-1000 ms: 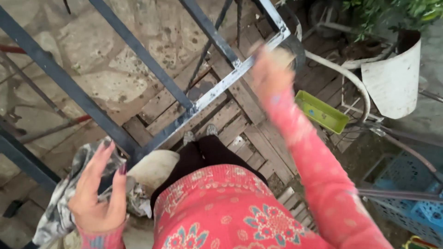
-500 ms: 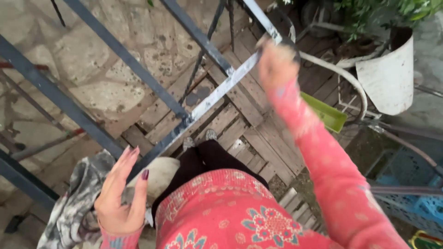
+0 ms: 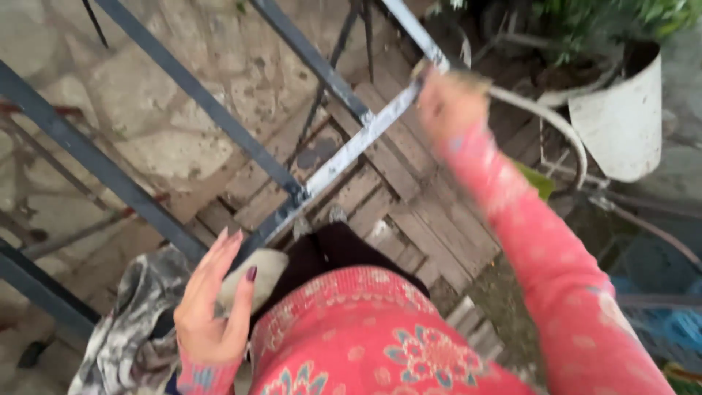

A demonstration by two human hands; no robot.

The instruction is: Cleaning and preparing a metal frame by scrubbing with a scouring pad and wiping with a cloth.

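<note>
My right hand [image 3: 450, 102] is stretched out and blurred at the far end of a pale metal crossbar [image 3: 351, 150] of a dark barred frame [image 3: 197, 91]. Its fingers look curled against the bar, and I cannot tell whether they hold anything. My left hand [image 3: 212, 307] hovers low at the left with the fingers spread and nothing in it. It is just above a grey stained cloth [image 3: 124, 336] draped beside the frame. Both arms wear a pink patterned sweater [image 3: 380, 344].
Worn wooden slats [image 3: 409, 197] lie under the frame, with stone paving [image 3: 146, 124] to the left. A white pot [image 3: 621, 124] with a green plant stands at the right. A pale hose [image 3: 548, 121] curves near it. A blue crate [image 3: 673, 322] sits at the lower right.
My right hand has slid further along the pale crossbar toward its far end. My left hand has risen a little and stays spread above the cloth.
</note>
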